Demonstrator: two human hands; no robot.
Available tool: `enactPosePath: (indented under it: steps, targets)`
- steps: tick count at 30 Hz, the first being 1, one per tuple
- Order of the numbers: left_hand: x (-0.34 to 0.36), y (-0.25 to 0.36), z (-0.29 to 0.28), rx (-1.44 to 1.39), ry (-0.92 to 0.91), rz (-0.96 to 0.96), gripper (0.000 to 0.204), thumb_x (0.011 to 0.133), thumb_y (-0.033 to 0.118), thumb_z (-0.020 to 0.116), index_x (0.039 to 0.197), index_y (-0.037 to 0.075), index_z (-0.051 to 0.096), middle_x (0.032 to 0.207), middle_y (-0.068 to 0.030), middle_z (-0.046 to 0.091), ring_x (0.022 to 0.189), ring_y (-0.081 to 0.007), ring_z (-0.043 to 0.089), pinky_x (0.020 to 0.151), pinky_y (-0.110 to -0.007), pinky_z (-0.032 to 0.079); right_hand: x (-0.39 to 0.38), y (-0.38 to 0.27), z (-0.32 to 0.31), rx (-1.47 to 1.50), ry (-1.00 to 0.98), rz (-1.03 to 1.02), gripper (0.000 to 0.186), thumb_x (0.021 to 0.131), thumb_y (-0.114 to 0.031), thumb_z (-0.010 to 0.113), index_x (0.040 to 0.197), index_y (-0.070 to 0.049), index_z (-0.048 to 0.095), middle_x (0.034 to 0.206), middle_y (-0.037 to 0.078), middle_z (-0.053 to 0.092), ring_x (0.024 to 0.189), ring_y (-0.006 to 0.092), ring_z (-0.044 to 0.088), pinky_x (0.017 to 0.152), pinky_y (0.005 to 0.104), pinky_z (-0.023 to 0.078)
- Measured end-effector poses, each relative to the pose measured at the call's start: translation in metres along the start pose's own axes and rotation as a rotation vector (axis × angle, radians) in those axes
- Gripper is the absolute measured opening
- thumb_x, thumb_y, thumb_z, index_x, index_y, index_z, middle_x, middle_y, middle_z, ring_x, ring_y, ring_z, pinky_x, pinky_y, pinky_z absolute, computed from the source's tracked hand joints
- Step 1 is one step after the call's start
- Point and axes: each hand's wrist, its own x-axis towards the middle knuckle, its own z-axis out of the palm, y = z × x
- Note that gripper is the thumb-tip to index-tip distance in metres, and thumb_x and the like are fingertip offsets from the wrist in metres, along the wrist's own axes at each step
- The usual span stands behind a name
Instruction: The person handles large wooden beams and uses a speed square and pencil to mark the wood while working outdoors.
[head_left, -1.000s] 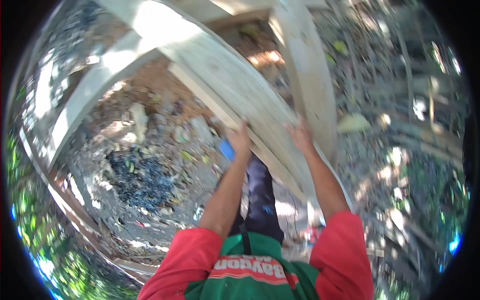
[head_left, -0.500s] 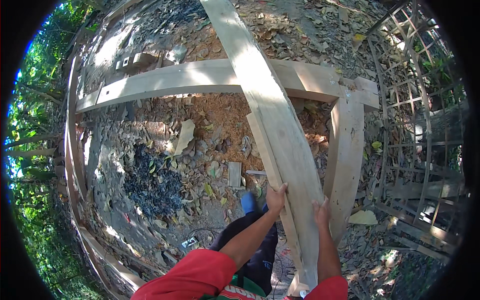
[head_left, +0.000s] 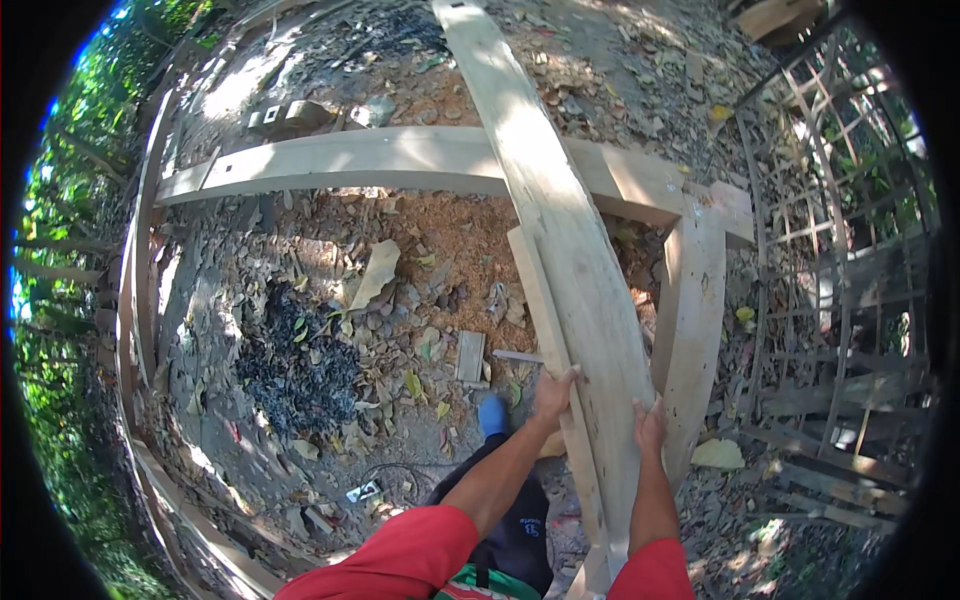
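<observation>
A long, pale wooden plank [head_left: 575,260] runs from near my body to the far side, lying across a thick wooden crossbeam [head_left: 390,155]. Along the plank's left edge is a narrower wooden strip [head_left: 540,300]. My left hand [head_left: 553,398] is closed around that strip, its thumb reaching toward the plank. On the opposite side, my right hand [head_left: 650,425] grips the plank's right edge, its fingertips at the upper surface. The undersides and most of my curled fingers are hidden.
Right of the plank, a thick beam [head_left: 698,320] joins the crossbeam at a corner. Dry leaves, sawdust and a dark ash patch [head_left: 300,365] cover the ground. A small board [head_left: 470,357] lies by my blue-covered foot [head_left: 492,415]. A lattice fence [head_left: 830,230] stands at right.
The plank's far part has shifted a little to the right over the crossbeam. Both hands keep their hold, and the whole view has moved slightly.
</observation>
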Motion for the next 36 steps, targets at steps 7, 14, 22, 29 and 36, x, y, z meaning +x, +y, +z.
enactPosePath:
  steps: [7,14,22,29,36]
  targets:
    - [-0.071,-0.033,-0.129,0.037,0.174,0.102,0.042,0.079,0.035,0.072,0.099,-0.001,0.061,0.08,-0.0083,0.064,0.07,-0.0173,0.06,0.064,-0.034,0.048,-0.026,-0.047,-0.002,-0.369,0.287,0.089,0.076,0.081,-0.055,0.061,0.138,-0.01,0.039,0.129,0.021,0.052,0.117,0.0378,0.051,0.098,0.0467,0.04]
    - [-0.194,-0.055,-0.215,-0.277,0.229,-0.181,0.043,0.082,0.037,0.07,0.106,0.004,0.056,0.09,-0.008,0.06,0.082,-0.0221,0.06,0.071,-0.039,0.05,-0.262,-0.098,-0.014,0.245,-0.772,-0.633,0.063,0.082,-0.044,0.065,0.124,0.0,0.05,0.107,0.019,0.065,0.098,0.0284,0.064,0.084,0.0415,0.049]
    - [-0.387,0.024,-0.292,0.003,-0.426,-0.242,0.066,0.087,0.053,0.058,0.13,0.002,0.049,0.122,-0.018,0.058,0.113,-0.0271,0.057,0.095,-0.042,0.044,-0.409,-0.023,-0.079,0.06,-0.536,-0.484,0.065,0.069,-0.04,0.073,0.119,-0.003,0.055,0.101,0.021,0.066,0.093,0.0348,0.065,0.079,0.0427,0.049]
    - [-0.526,0.192,-0.368,-0.385,-0.277,1.038,0.043,0.094,0.034,0.053,0.117,-0.003,0.056,0.096,-0.0118,0.064,0.074,-0.0177,0.062,0.069,-0.033,0.051,-0.38,0.112,-0.027,0.026,-0.433,-0.197,0.049,0.068,-0.03,0.074,0.101,0.005,0.064,0.088,0.019,0.068,0.079,0.0277,0.067,0.069,0.0371,0.051]
    - [-0.629,0.296,-0.41,-0.382,-0.797,2.168,0.035,0.085,0.044,0.058,0.107,0.017,0.056,0.065,-0.0019,0.059,0.053,-0.0128,0.053,0.055,-0.031,0.046,-0.421,0.1,-0.046,-0.241,-0.48,-0.089,0.063,0.07,-0.049,0.068,0.088,0.011,0.065,0.088,0.026,0.067,0.084,0.0346,0.068,0.069,0.0432,0.051]
